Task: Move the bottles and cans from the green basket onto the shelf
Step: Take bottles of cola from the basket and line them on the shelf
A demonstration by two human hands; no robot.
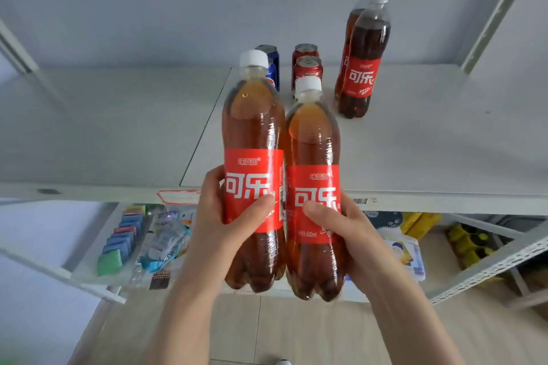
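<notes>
My left hand [221,216] grips a cola bottle [252,133] with a red label and white cap. My right hand [341,228] grips a second, matching cola bottle [312,142]. Both are upright, side by side, held in front of the white shelf [415,157] at its front edge. On the shelf stand two more cola bottles [366,53] at the back right, two red cans [307,65] in the middle, and blue cans [271,64] partly hidden behind the left bottle. The green basket is not in view.
A lower shelf [89,272] holds coloured packets, a plastic pack, and yellow items at the right. A perforated metal rail [489,270] juts out at the lower right. An upright post [498,9] stands at the shelf's right rear. Below is a tiled floor.
</notes>
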